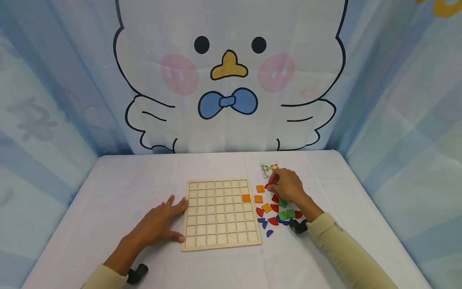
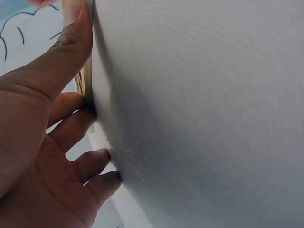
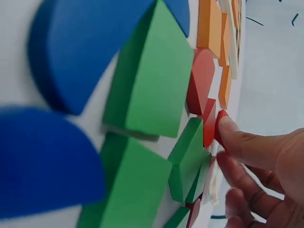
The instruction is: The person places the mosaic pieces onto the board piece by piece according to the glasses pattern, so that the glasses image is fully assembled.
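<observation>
A wooden grid board (image 1: 221, 248) lies flat on the table, with one orange square (image 1: 246, 198) in a cell near its right side. My left hand (image 1: 160, 222) rests along the board's left edge, its fingers spread and the thumb near the lower corner. In the left wrist view, the left thumb and fingers touch the board's side. Beyond the board's upper right, my right hand (image 1: 288, 184) pinches a red wedge-shaped piece (image 3: 220, 126) between thumb and fingertips. Close below that hand lie green pieces (image 3: 152, 80) and another red wedge (image 3: 202, 80).
Right of the board are scattered loose orange squares (image 1: 260, 188), red wedges (image 1: 260, 212), green pieces (image 1: 290, 213) and blue half-rounds (image 1: 269, 233). A small printed card (image 1: 268, 170) lies behind, partly covered by the right hand. A patterned curtain (image 1: 231, 132) hangs at the table's back.
</observation>
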Motion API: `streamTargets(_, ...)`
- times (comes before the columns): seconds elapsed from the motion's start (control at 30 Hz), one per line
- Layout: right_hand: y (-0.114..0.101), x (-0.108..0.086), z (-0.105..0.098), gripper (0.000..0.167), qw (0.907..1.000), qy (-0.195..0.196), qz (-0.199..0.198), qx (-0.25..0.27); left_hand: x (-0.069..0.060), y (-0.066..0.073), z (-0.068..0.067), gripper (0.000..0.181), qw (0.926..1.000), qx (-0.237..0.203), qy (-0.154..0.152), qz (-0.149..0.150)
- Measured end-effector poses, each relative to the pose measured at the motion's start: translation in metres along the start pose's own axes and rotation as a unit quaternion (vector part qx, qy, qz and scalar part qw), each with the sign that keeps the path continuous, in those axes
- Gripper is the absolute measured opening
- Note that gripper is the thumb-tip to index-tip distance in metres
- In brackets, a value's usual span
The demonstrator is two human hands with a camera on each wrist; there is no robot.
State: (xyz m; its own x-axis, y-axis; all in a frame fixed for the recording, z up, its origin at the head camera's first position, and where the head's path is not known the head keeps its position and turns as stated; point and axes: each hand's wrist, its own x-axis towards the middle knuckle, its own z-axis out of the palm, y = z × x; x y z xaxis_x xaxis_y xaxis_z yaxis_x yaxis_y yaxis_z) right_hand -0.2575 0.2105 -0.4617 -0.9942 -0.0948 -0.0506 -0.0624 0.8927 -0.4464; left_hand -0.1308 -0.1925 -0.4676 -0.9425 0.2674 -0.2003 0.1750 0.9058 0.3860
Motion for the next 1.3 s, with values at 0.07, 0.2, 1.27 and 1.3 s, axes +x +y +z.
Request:
streamTargets(0.07,0.0,0.0,-0.001,0.019,1.0,-0.002,0.003,0.003,0.0,0.0,0.0,0.116,1.0,0.001,0.0,-0.002)
streamTargets(0.2,0.002,-0.002,-0.001,0.015,1.0,0.001,0.003,0.007,-0.001,0.0,-0.001,0.115,1.0,0.0,-0.001,-0.001)
streamTargets(1.27,-0.048,-0.013,0.031,0.011,0.9961,-0.012,-0.057,0.067,-0.001,-0.002,0.0,0.114,1.0,-0.007,0.0,0.001)
streamTargets(1.3,-0.049,-0.013,0.032,0.01,0.9962,-0.011,-0.059,0.063,-0.001,-0.002,0.0,0.114,1.0,-0.007,0.0,0.001)
